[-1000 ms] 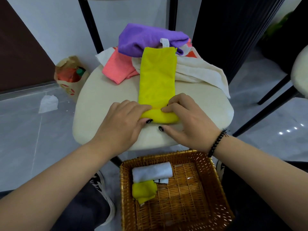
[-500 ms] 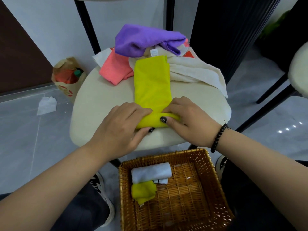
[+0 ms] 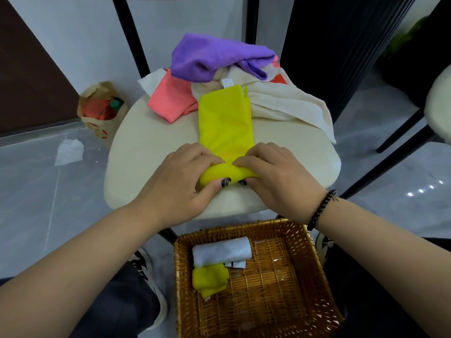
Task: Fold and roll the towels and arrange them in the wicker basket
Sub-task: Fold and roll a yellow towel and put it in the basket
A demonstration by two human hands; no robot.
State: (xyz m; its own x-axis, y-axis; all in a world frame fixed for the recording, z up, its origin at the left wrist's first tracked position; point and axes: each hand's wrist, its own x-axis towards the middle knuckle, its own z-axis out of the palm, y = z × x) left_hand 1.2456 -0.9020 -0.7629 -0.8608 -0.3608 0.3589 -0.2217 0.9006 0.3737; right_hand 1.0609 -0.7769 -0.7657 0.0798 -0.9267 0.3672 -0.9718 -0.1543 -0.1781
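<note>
Both hands, the left hand (image 3: 180, 184) and the right hand (image 3: 278, 176), clamp their grip on the rolled near end of the yellow towel (image 3: 225, 128) (its far end flat) on the cream seat (image 3: 136, 152), above the wicker basket (image 3: 305, 276).

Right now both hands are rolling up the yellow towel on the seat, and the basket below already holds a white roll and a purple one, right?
Not quite. The head view shows the wicker basket holding a white roll and a yellow roll, not a purple one. The purple towel lies unrolled on the pile. Both the left hand and the right hand are rolling the yellow towel on the seat.
</note>
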